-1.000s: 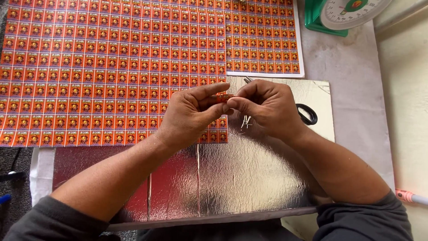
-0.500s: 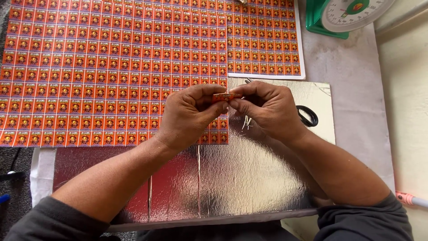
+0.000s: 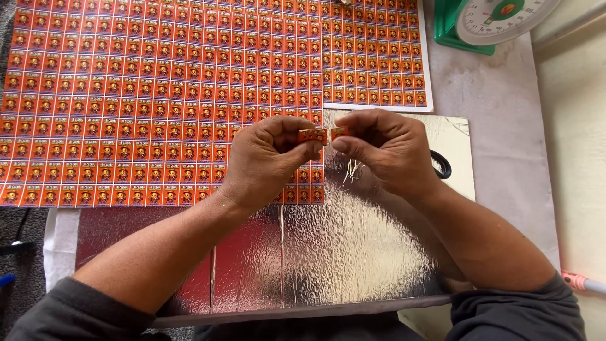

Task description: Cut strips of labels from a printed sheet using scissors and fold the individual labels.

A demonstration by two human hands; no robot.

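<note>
My left hand (image 3: pixel 268 161) pinches a small orange label (image 3: pixel 312 135) between thumb and forefinger. Just to its right, my right hand (image 3: pixel 385 148) pinches a second small orange label (image 3: pixel 339 132). The two labels sit side by side with a narrow gap between them, held above the edge of a large sheet of orange printed labels (image 3: pixel 158 95). Below the hands lies a shiny silver foil sheet (image 3: pixel 353 246). A few thin pale sticks (image 3: pixel 351 170) lie on the foil under my right hand.
A second sheet of orange labels (image 3: pixel 372 57) lies at the back. A green weighing scale (image 3: pixel 492 19) stands at the top right. Black scissor handles (image 3: pixel 440 164) peek out behind my right wrist. A pink-tipped tool (image 3: pixel 577 279) lies at the right edge.
The single orange strip held between both hands has come apart into two pieces. My hands have moved slightly away from each other, the right one drifting right.
</note>
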